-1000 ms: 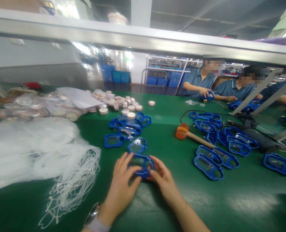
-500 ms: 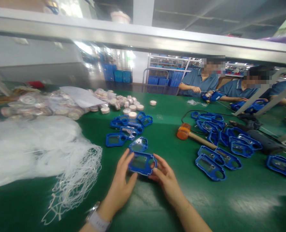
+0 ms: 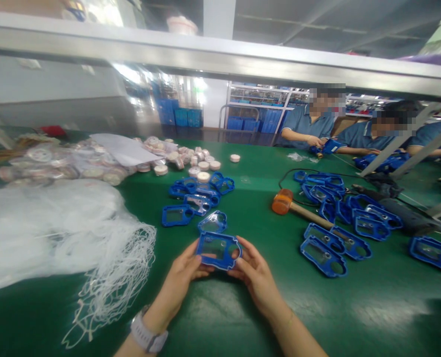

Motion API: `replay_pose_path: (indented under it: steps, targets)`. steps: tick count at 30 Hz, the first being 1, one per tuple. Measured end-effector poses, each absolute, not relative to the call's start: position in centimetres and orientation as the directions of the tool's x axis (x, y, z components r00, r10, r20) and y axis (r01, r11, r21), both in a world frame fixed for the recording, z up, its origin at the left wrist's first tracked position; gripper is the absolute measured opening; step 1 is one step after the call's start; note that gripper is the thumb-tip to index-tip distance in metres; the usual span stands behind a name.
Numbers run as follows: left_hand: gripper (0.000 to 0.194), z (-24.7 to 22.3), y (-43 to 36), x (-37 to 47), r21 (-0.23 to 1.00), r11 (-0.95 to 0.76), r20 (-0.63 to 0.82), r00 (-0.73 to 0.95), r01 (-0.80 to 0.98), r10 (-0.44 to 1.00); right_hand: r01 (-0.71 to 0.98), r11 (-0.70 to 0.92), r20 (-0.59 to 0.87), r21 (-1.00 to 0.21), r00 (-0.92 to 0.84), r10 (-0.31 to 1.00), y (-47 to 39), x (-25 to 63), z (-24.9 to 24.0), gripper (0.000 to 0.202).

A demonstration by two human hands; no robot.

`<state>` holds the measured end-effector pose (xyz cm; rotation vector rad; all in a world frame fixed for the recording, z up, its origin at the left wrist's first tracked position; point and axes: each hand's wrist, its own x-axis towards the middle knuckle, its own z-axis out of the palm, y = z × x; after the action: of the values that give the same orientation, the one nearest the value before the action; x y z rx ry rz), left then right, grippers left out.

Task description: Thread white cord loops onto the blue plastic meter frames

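Observation:
Between my hands is a blue plastic housing cover (image 3: 225, 259) with a clear rectangular window and a round hole at its right end. My left hand (image 3: 185, 272) grips its left end, thumb on the near edge and fingers beneath. Around the end with the hole, my right hand (image 3: 255, 272) is closed, thumb at the front edge. Just beyond the held piece, another blue cover (image 3: 213, 222) lies on the green table (image 3: 220, 322). Several more blue covers (image 3: 175, 215) form a loose group behind it.
An orange-headed mallet (image 3: 283, 202) lies right of centre beside several blue covers (image 3: 322, 255). White netting and strings (image 3: 116, 267) spread on the left. White round rolls (image 3: 160, 170) sit farther back. A metal shelf beam (image 3: 220, 54) crosses overhead. Co-workers (image 3: 309, 124) work across the table.
My left hand has shifted from the cover's upper left side to its lower left corner, thumb now on the near edge. The cover is tilted slightly more upright. A co-worker's hand has moved.

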<state>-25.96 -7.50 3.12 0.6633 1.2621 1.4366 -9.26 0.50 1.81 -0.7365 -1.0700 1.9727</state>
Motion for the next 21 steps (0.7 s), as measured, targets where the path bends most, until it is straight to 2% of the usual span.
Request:
replay_pose_path:
  steps: [9,17,21]
  targets:
    - [0.073,1.9,-7.5,-25.1,0.958,-0.05,-0.032,-0.28,-0.281,0.959,-0.356,-0.335,-0.106,-0.872,-0.532,0.84,0.1,-9.5,2.1,0.045]
    - [0.076,1.7,-7.3,-24.5,0.937,-0.096,-0.013,-0.309,-0.335,0.951,-0.343,-0.295,-0.082,-0.892,-0.518,0.851,-0.3,-10.0,1.7,0.046]
    - [0.074,1.6,-7.2,-24.2,0.95,-0.125,0.021,-0.34,-0.288,0.94,-0.347,-0.261,-0.062,-0.901,-0.491,0.869,-0.6,-10.1,1.4,0.047]
